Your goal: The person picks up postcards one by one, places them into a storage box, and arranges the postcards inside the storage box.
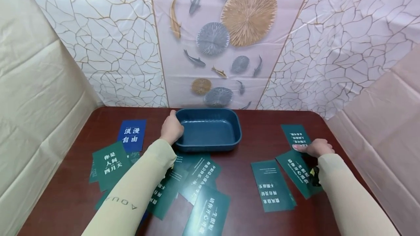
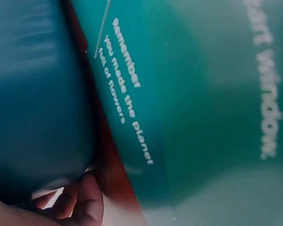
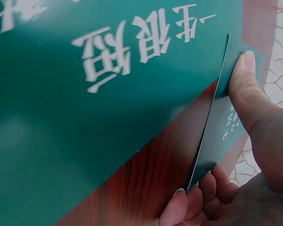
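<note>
At the back of the table, my left hand (image 1: 172,126) grips the left end of a dark blue rectangular dish (image 1: 208,148). In the left wrist view its curled fingers (image 2: 87,197) are at the dish's lower edge. Over on the right, my right hand (image 1: 316,147) holds a green card (image 1: 293,131) with white writing. The right wrist view has the thumb (image 3: 247,89) on that card's face and the fingers at its lower edge, the card tilted up. Just below lies another green card (image 1: 296,173), partly covered by the right hand and wrist.
Overlapping green cards (image 1: 210,210) spread over the middle front, partly under my left arm. More green cards (image 1: 111,165) and a blue card (image 1: 132,134) lie at the left. Another green card (image 1: 270,185) lies right of centre on the brown table (image 1: 236,170). Patterned cloth (image 1: 213,83) hangs behind.
</note>
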Demonstrator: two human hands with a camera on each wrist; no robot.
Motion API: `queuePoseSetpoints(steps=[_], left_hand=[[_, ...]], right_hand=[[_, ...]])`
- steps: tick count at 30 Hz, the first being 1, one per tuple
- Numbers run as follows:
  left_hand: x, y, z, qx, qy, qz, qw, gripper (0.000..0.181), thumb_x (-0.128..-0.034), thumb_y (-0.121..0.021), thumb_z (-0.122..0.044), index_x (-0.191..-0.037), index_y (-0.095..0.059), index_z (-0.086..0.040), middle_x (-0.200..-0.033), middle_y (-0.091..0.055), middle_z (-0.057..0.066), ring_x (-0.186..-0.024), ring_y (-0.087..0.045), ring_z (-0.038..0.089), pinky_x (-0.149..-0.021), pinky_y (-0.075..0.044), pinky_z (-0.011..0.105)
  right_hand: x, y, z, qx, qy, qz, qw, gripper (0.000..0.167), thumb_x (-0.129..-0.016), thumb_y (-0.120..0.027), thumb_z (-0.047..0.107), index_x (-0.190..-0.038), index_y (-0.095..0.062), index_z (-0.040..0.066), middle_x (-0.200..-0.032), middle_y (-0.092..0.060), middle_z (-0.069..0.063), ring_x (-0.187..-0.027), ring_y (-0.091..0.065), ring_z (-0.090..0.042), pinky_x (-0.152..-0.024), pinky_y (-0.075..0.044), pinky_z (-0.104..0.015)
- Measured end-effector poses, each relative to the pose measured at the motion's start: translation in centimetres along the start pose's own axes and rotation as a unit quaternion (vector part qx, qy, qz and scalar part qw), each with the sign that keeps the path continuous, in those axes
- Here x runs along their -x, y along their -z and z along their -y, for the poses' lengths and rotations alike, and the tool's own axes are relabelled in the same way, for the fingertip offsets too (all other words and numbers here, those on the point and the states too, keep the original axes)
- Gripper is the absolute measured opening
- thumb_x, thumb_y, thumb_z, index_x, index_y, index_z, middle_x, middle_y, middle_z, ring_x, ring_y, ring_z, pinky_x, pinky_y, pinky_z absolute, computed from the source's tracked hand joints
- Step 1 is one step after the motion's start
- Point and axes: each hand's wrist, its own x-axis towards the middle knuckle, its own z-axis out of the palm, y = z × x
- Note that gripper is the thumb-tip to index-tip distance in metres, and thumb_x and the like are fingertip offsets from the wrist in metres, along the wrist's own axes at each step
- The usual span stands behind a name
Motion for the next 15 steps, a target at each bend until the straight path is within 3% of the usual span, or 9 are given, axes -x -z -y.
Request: queuePoseSetpoints(steps=[4,9,12,15], left_hand=[[0.0,0.3,-0.5,-0.025,0.000,-0.007,0.9997,0.062,-0.0940,-0.054,-0.006,-0.149,-0.025,-0.006,-0.131,-0.053,0.020,-0.105,-0.058,0.034,-0.086,-0.050,0.049],[0.0,0.2,-0.7,-0.041,0.005,0.001,0.9991,0.065,-0.0940,-0.055,-0.007,-0.150,-0.024,-0.008,-0.129,-0.055,0.019,-0.097,-0.061,0.033,-0.079,-0.052,0.047],[0.1,0.1,-0.8,-0.042,0.008,0.002,0.9991,0.066,-0.0939,-0.055,-0.008,-0.151,-0.023,-0.009,-0.130,-0.054,0.019,-0.095,-0.061,0.033,-0.077,-0.052,0.048],[0.3,0.2,-0.7,-0.046,0.014,0.001,0.9988,0.066,-0.0940,-0.055,-0.008,-0.151,-0.022,-0.010,-0.130,-0.054,0.018,-0.096,-0.060,0.033,-0.078,-0.051,0.048]], right_hand=[[0.4,-0.3,-0.5,-0.032,0.015,-0.026,0.9990,0.123,-0.073,-0.070,0.066,-0.130,-0.013,-0.027,-0.110,-0.032,-0.042,-0.102,-0.036,-0.051,-0.089,-0.041,-0.060],[0.6,-0.7,-1.4,-0.096,0.056,-0.059,0.9921,0.127,-0.076,-0.071,0.062,-0.139,0.001,-0.022,-0.115,-0.034,-0.042,-0.103,-0.040,-0.051,-0.089,-0.042,-0.062],[0.6,-0.4,-1.7,-0.128,0.103,-0.081,0.9831,0.111,-0.084,-0.068,0.053,-0.142,-0.006,-0.018,-0.122,-0.036,-0.041,-0.104,-0.043,-0.049,-0.088,-0.043,-0.060],[0.4,0.0,-1.7,-0.160,0.156,-0.095,0.9702,0.080,-0.094,-0.060,0.041,-0.140,-0.025,-0.014,-0.123,-0.041,-0.037,-0.099,-0.052,-0.043,-0.081,-0.050,-0.053]])
